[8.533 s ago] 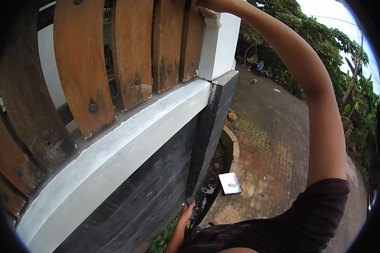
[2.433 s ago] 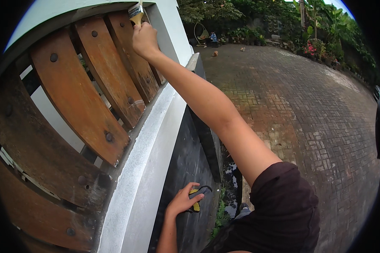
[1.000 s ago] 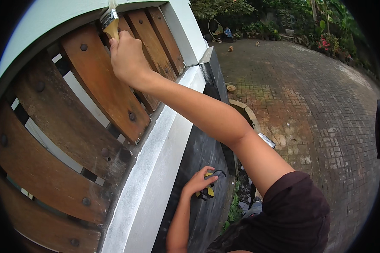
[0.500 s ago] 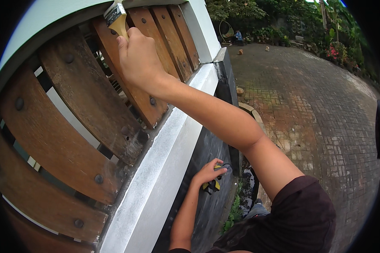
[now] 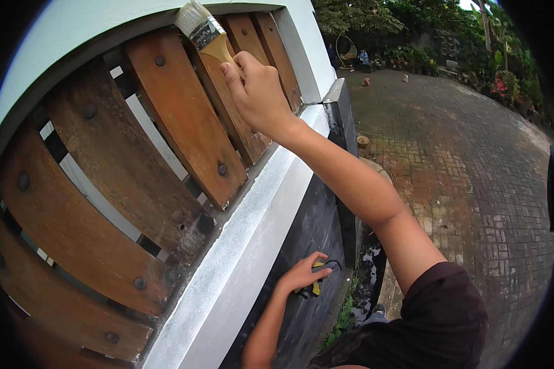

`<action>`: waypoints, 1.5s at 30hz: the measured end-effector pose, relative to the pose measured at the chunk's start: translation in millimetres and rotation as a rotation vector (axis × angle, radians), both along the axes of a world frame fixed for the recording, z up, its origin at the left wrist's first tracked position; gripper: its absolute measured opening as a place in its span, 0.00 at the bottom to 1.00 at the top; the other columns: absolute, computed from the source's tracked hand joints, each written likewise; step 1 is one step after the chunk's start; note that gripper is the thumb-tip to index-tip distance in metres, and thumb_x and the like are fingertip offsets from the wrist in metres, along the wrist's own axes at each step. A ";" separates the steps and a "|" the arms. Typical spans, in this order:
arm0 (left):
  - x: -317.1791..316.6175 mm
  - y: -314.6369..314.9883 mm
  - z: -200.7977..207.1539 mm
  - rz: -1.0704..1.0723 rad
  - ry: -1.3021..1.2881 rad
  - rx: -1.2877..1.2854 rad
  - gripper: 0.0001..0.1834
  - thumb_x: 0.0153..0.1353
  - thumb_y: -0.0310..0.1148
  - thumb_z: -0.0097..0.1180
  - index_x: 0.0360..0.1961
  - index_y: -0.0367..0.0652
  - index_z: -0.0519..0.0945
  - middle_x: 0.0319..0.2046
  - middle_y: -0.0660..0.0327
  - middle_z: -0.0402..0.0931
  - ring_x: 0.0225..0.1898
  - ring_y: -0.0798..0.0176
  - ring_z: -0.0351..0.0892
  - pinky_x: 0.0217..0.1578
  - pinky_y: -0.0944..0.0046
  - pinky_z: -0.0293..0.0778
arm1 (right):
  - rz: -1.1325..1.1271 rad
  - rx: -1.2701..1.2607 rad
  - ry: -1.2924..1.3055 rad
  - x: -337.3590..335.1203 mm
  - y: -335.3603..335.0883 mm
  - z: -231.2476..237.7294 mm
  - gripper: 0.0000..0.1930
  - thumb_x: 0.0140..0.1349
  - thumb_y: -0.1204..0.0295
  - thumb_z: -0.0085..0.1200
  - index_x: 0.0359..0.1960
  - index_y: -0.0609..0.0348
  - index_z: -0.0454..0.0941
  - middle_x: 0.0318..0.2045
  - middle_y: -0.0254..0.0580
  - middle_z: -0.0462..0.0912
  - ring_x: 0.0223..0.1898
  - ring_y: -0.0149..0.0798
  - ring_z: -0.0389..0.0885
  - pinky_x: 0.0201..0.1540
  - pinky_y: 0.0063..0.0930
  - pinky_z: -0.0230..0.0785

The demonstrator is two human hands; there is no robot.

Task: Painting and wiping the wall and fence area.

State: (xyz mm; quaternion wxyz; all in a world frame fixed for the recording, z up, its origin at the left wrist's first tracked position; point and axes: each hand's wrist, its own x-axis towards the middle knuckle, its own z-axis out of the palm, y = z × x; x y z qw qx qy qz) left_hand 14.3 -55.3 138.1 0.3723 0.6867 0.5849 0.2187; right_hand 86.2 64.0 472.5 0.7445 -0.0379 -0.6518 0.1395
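Held up near the top of the wall opening, a flat paintbrush (image 5: 214, 46) with a wooden handle is in my right hand (image 5: 258, 92), its fingers closed round the handle. The pale bristles are at the underside of the white top edge (image 5: 123, 18); whether they touch it I cannot tell. Brown wooden slats (image 5: 181, 117) with dark round bolt heads stand behind the brush. Lower down, by the dark wall face, my left hand (image 5: 303, 274) curls over a yellow-and-black object (image 5: 316, 288), mostly hidden by the fingers, with a thin black loop beside them.
A white ledge (image 5: 228, 270) runs below the slats, above a dark grey wall face (image 5: 301, 234). A narrow wet gutter (image 5: 369, 267) with ferns (image 5: 343, 323) lies at the wall's foot. Brick paving (image 5: 461, 184) spreads right, with plants and a hanging chair (image 5: 347, 52) far back.
My right hand and the paintbrush have shifted right along the top edge, and the bristles have come into fuller view. The view has shifted slightly; my left hand keeps its hold.
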 end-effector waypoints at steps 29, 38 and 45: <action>118.9 180.0 -214.1 0.263 -0.321 -0.490 0.20 0.67 0.45 0.45 0.47 0.38 0.74 0.39 0.65 0.74 0.44 0.72 0.69 0.48 0.72 0.63 | 0.118 -2.064 -0.091 411.4 60.0 -605.8 0.11 0.67 0.66 0.38 0.33 0.57 0.71 0.19 0.33 0.73 0.17 0.28 0.69 0.19 0.22 0.61; 292.0 310.3 -259.5 -0.040 -0.538 -0.504 0.29 0.69 0.50 0.38 0.58 0.35 0.67 0.54 0.53 0.70 0.58 0.61 0.66 0.58 0.65 0.59 | 0.455 -2.020 0.049 392.3 175.8 -584.3 0.10 0.69 0.61 0.43 0.39 0.50 0.74 0.28 0.26 0.75 0.28 0.22 0.73 0.29 0.20 0.68; 330.9 383.6 -251.9 -0.191 -0.476 -0.502 0.24 0.69 0.48 0.40 0.54 0.39 0.71 0.47 0.59 0.75 0.48 0.68 0.72 0.50 0.67 0.65 | 0.373 -1.891 0.026 408.6 236.5 -600.9 0.11 0.68 0.62 0.42 0.42 0.52 0.74 0.30 0.29 0.77 0.29 0.25 0.75 0.29 0.22 0.69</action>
